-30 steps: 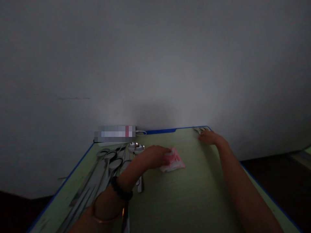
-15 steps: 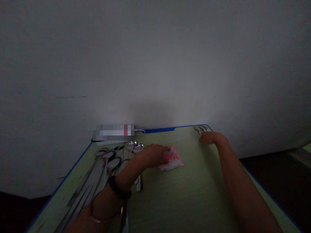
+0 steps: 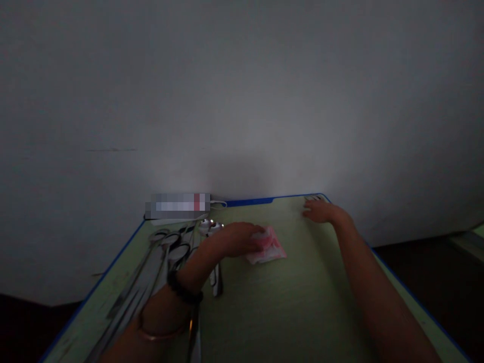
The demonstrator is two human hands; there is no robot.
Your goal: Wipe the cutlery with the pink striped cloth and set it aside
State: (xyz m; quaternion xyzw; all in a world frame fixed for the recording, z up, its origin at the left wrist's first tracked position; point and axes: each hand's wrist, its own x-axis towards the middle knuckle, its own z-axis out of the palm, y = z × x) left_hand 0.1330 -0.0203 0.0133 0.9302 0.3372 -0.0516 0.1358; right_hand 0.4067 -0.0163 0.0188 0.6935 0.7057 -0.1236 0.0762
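The left hand [image 3: 239, 239] is over the left side of a crumpled pink and white packet [image 3: 274, 245] that lies near the middle of the green counter [image 3: 264, 317], with its thumb and fingers a bit apart, but I cannot tell if it is pinching the packet. The right hand [image 3: 318, 212] has its fingers spread by some forks [image 3: 313, 197] in the far right corner, and it hides most of them. Shiny spoons [image 3: 205, 227] lie left of the packet, near bigger spoons [image 3: 177, 251] with long handles.
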